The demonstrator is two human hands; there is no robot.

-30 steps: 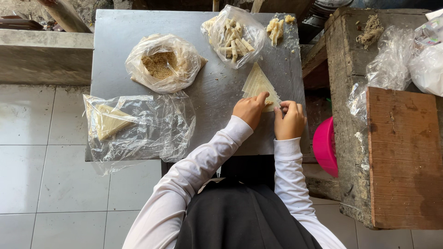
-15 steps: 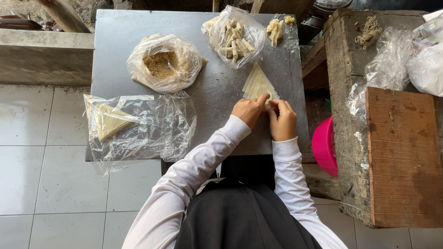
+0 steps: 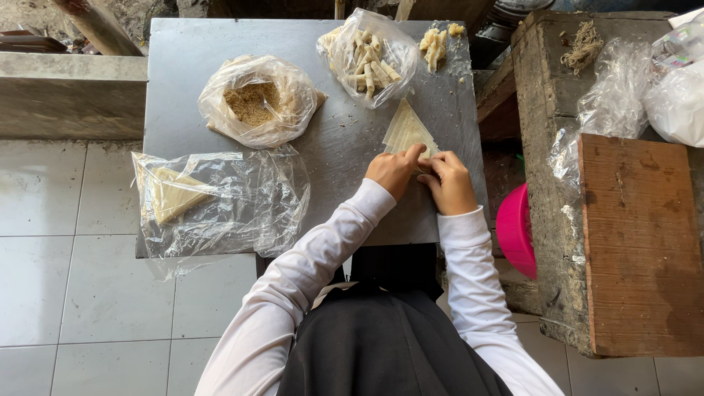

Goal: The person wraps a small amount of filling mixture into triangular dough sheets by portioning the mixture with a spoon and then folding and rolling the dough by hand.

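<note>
A pale triangular pastry sheet [image 3: 405, 130] lies on the grey metal table [image 3: 191, 51]. My left hand [image 3: 393, 171] and my right hand [image 3: 449, 183] sit side by side on its near edge, fingers curled over the wrapper and pinching it. The sheet's near part is hidden under my fingers. A clear bag of rolled pastry sticks [image 3: 369, 56] stands just beyond the sheet.
A bag of brown crumbly filling [image 3: 257, 103] sits at table centre. A flat plastic bag holding folded wrappers [image 3: 176, 195] lies at the left front. A few loose rolls [image 3: 434, 44] rest at the far right edge. A pink bowl [image 3: 515, 231], wooden bench [image 3: 636, 242] and plastic bags [image 3: 671, 95] stand to the right.
Both hands have drawn closer together on the sheet's near edge, and the right hand shifted slightly left. The bags have not moved.
</note>
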